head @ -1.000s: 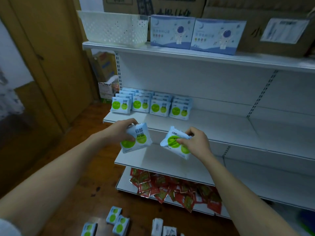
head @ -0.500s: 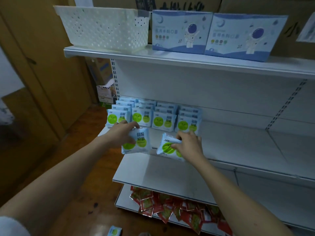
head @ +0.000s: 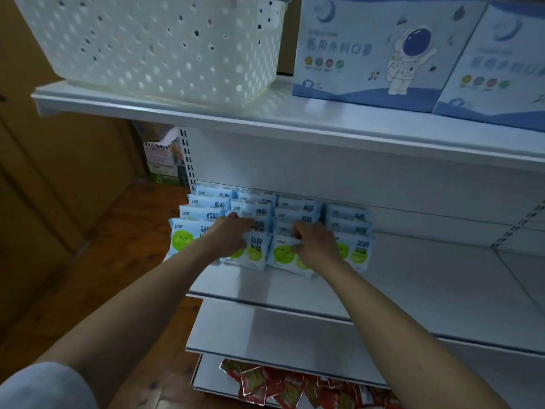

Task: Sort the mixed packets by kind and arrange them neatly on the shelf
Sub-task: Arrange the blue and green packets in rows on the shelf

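Left hand (head: 228, 236): grips a blue packet (head: 253, 250), standing it at the row's front.
Right hand (head: 317, 242): pinches its packet (head: 284, 255) likewise, beside the first.
Shelf (head: 413, 278): same-kind packets face outward in neat rows.

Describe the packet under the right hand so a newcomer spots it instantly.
Find the white shelf below the basket, with rows of blue packets. In the front row, third from left, the packet leans tilted, the right hand gripping its top.
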Tool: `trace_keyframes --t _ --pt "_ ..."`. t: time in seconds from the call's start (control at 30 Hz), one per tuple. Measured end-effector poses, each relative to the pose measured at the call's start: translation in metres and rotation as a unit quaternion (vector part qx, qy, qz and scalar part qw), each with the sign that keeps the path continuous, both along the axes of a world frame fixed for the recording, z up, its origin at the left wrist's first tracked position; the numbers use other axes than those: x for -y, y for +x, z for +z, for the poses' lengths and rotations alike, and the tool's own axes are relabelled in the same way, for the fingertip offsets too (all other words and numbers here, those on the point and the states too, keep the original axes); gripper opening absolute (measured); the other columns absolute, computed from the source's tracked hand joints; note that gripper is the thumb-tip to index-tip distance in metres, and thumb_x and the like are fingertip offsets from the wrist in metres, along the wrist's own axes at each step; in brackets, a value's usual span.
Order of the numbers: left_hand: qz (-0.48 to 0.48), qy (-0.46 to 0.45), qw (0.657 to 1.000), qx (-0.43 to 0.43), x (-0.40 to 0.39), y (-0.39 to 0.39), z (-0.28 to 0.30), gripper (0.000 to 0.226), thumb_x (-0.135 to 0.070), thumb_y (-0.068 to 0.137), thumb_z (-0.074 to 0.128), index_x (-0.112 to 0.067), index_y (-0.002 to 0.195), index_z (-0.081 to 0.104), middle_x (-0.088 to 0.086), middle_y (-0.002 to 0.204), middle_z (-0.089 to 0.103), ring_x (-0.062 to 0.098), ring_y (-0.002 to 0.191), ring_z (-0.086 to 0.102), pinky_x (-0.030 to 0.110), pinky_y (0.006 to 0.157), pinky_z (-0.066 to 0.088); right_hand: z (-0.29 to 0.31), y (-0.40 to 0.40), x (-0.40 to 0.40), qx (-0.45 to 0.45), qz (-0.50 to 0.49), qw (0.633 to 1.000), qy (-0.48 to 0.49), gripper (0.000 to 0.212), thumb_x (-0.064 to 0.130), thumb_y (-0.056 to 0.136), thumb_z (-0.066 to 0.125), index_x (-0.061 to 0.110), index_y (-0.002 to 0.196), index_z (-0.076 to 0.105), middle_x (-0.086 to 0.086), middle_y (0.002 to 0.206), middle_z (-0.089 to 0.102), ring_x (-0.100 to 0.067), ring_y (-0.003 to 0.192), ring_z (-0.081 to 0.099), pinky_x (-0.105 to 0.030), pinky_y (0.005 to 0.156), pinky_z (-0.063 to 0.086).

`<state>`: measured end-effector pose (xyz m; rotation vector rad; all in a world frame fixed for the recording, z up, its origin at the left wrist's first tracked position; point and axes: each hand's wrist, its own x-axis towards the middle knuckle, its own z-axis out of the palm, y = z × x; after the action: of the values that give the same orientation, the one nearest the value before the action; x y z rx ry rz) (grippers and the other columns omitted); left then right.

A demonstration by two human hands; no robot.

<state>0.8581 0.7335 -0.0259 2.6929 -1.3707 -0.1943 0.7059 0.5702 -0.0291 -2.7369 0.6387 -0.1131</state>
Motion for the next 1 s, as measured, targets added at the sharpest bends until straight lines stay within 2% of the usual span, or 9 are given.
trace_keyframes --t 0.2,0.33,0.43,0.5,0.57,0.63,0.77,0.87,1.0 --pt "-0.035 0.004 0.999 0.033 0.006 0.006 -0.011 0.059 -0.024 0.09 0.06 -0.024 0.145 0.039 0.002 0.142 0.045 0.024 0.124 0.042 0.038 0.099 0.038 -0.004 0.012 0.003 -0.043 0.002 0.999 -0.006 0.017 0.014 0.086 0.06 0.017 0.098 0.049 -0.005 0.094 0.056 -0.024 0.095 0.049 -0.031 0.068 0.033" --pt "-0.02 -0.023 0.999 0.026 0.0 -0.003 -0.008 0.066 -0.03 0.087 0.065 -0.025 0.147 0.037 0.002 0.147 0.037 0.024 0.132 0.035 0.04 0.107 0.034 0.003 0.006 0.002 -0.054 0.001 0.998 -0.022 0.024 0.02 0.085 0.061 0.02 0.107 0.052 -0.003 0.107 0.056 -0.023 0.108 0.046 -0.039 0.088 0.042" --pt "0.004 -0.052 0.998 0.042 -0.006 -0.012 -0.004 0.066 -0.04 0.086 0.066 -0.026 0.145 0.039 0.002 0.146 0.04 0.025 0.134 0.034 0.041 0.109 0.034 0.011 -0.004 0.002 -0.012 -0.001 1.0 -0.013 0.024 0.025 0.09 0.059 0.019 0.112 0.055 -0.004 0.113 0.056 -0.024 0.11 0.047 -0.039 0.088 0.044" --pt "0.026 -0.076 0.996 0.048 -0.014 -0.026 0.001 0.064 -0.043 0.086 0.065 -0.026 0.143 0.043 0.003 0.144 0.044 0.027 0.134 0.035 0.041 0.108 0.034 0.018 -0.013 -0.001 0.033 0.0 0.999 -0.006 0.017 0.024 0.093 0.054 0.016 0.108 0.056 -0.004 0.107 0.057 -0.023 0.104 0.05 -0.038 0.082 0.047" --pt "0.05 -0.106 0.992 0.055 -0.024 -0.045 0.007 0.058 -0.043 0.087 0.064 -0.026 0.139 0.047 0.004 0.141 0.047 0.027 0.133 0.037 0.042 0.105 0.035 0.025 -0.027 -0.008 0.076 0.001 0.997 0.005 0.009 0.022 0.095 0.05 0.014 0.094 0.055 -0.005 0.092 0.059 -0.023 0.089 0.055 -0.034 0.068 0.046" --pt "0.075 -0.149 0.984 0.069 -0.038 -0.07 0.013 0.048 -0.042 0.088 0.063 -0.025 0.132 0.055 0.004 0.136 0.052 0.028 0.129 0.041 0.042 0.1 0.038 0.032 -0.047 -0.02 0.118 -0.006 0.993 0.029 0.017 0.023 0.096 0.048 0.012 0.085 0.055 -0.005 0.076 0.059 -0.024 0.072 0.058 -0.032 0.058 0.043" --pt "0.132 -0.243 0.957 0.084 -0.071 -0.133 0.02 0.034 -0.036 0.087 0.062 -0.02 0.116 0.064 0.006 0.117 0.061 0.03 0.114 0.049 0.043 0.088 0.043 0.041 -0.103 -0.052 0.179 -0.003 0.981 0.079 0.034 0.03 0.099 0.049 0.013 0.07 0.05 0.0 0.058 0.049 -0.02 0.056 0.05 -0.03 0.051 0.034" --pt "0.166 -0.253 0.95 0.077 -0.096 -0.189 0.023 0.03 -0.039 0.089 0.056 -0.023 0.113 0.064 0.001 0.112 0.061 0.026 0.112 0.048 0.042 0.088 0.042 0.042 -0.151 -0.08 0.184 0.0 0.978 0.102 0.041 0.035 0.099 0.049 0.017 0.062 0.042 0.002 0.055 0.043 -0.018 0.053 0.042 -0.031 0.052 0.029" --pt "0.206 -0.23 0.95 0.056 -0.138 -0.256 0.018 0.026 -0.046 0.089 0.05 -0.03 0.103 0.065 -0.006 0.102 0.064 0.019 0.101 0.054 0.036 0.078 0.043 0.035 -0.2 -0.118 0.135 0.008 0.983 0.126 0.041 0.041 0.094 0.05 0.014 0.064 0.049 -0.002 0.062 0.054 -0.027 0.068 0.055 -0.034 0.059 0.04"
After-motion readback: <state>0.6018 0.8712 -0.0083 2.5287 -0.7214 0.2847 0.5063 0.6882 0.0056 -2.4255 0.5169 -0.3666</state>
